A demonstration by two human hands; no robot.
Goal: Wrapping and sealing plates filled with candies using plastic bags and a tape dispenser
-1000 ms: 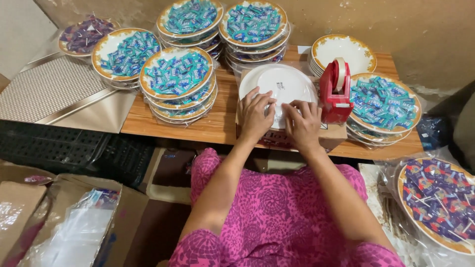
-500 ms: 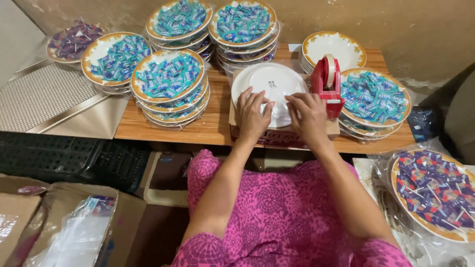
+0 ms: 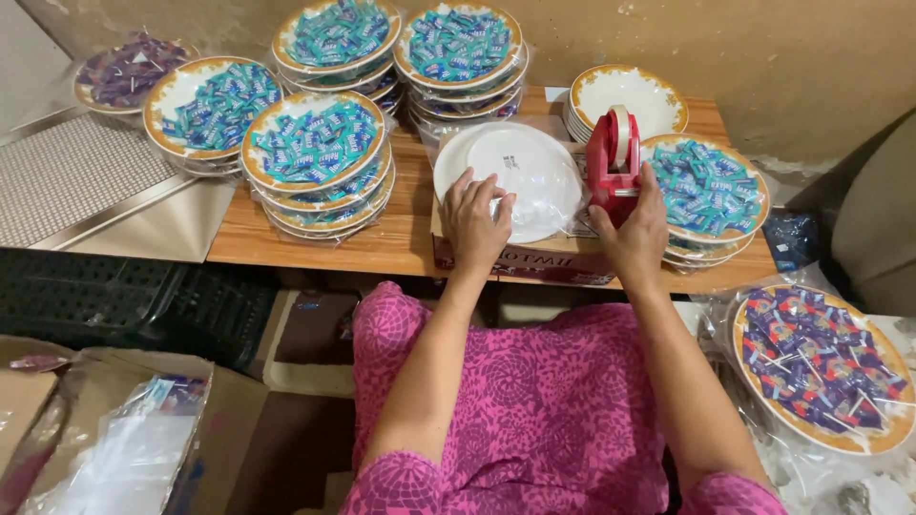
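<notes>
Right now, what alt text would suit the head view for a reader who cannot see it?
A person's left hand presses on an upturned white plate wrapped in clear plastic while the right hand touches a red tape dispenser. Around them, a wooden table holds stacked gold-rimmed plates of blue-wrapped sweets.

A wooden table (image 3: pixel 401 238) is shown. Stacks of candy-filled plates (image 3: pixel 315 153) are set left of a cardboard box (image 3: pixel 534 253); empty gold-rimmed plates (image 3: pixel 625 95) are stacked behind it.
</notes>
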